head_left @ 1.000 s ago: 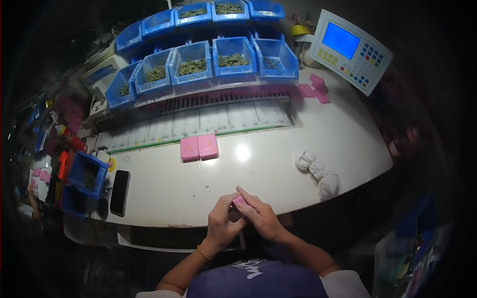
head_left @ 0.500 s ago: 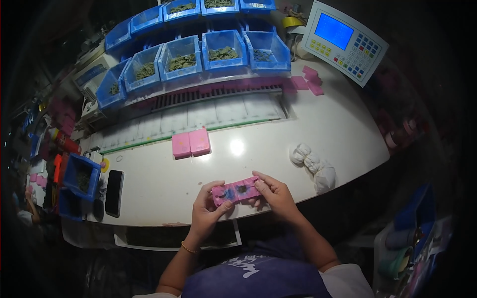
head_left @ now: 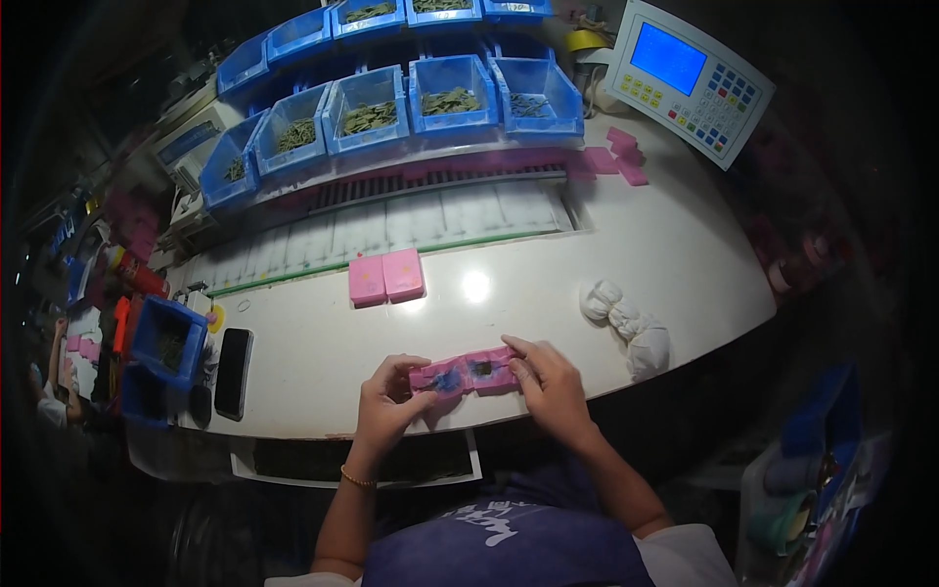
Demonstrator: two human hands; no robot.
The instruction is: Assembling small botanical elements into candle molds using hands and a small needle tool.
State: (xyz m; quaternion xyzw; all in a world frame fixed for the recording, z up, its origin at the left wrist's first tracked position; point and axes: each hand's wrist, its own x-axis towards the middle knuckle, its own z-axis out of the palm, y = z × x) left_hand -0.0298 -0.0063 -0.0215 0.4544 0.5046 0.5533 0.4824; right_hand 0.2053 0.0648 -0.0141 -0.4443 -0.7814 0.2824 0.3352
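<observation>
Near the front edge of the white table I hold a pink rubber mold point(head_left: 465, 375), spread into two halves joined at the middle. Blue smudges mark its left half, and a small dark square shows in the right one. My left hand point(head_left: 386, 399) is closed on the left end, its thumb along the lower edge. My right hand point(head_left: 550, 383) grips the other end, fingers on the upper corner. Beyond lie two pink blocks point(head_left: 385, 276), side by side. A knotted white cloth pouch point(head_left: 626, 328) rests to the right of my hands.
Blue bins point(head_left: 367, 103) with greenish flat pieces stand in rows at the back, above a slatted strip point(head_left: 391, 225). A keypad panel with a blue screen point(head_left: 690, 83) is at back right. A phone point(head_left: 233, 374) and blue tubs point(head_left: 166, 338) are at left; an open drawer point(head_left: 477, 455) below.
The mold's halves are spread wider and flatter, with the fold between them plainer. My left hand has shifted left, while my right hand keeps its end. The whole view has shifted slightly.
</observation>
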